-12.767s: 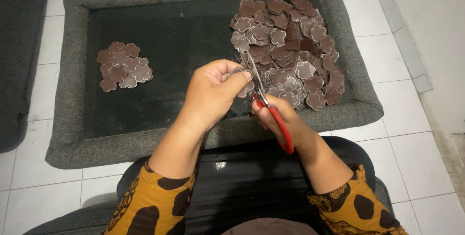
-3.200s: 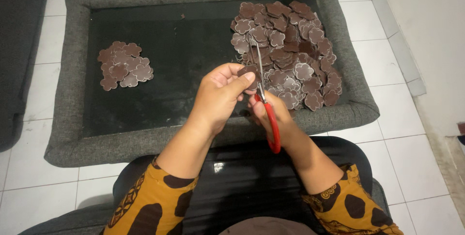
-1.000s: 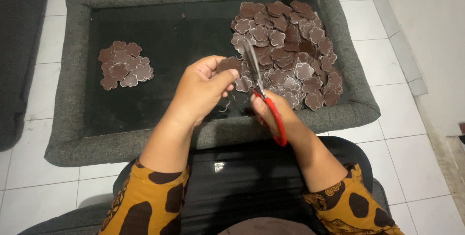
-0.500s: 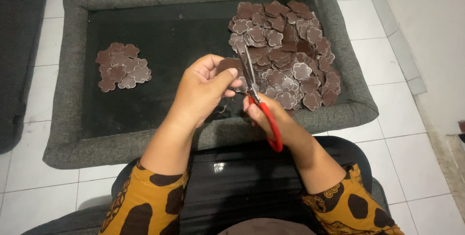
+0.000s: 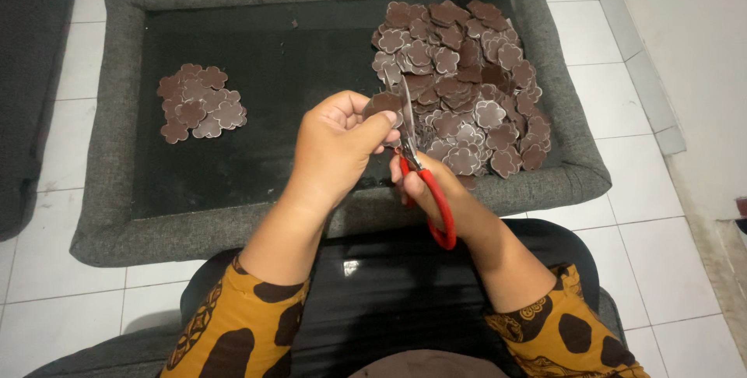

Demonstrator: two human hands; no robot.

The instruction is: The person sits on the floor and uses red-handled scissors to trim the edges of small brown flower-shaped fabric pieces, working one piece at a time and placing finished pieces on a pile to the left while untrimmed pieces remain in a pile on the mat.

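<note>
- While the grey padded tray (image 5: pixel 117 214) spreads across the floor, its big heap of brown flower cut-outs (image 5: pixel 467 74) lies just beyond both hands; a smaller pile (image 5: pixel 198 105) sits far left;
- the left hand (image 5: pixel 338 148) pinches one brown flower piece (image 5: pixel 383 104) between thumb and fingers;
- the right hand (image 5: pixel 443 191) grips red-handled scissors (image 5: pixel 412 152), blades pointing away, just right of that piece.

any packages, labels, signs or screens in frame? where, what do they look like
None in view.
The left hand holds a brown flower-shaped piece; the right hand works red-handled scissors.
Below them lies a grey padded tray holding two piles of similar pieces.
</note>
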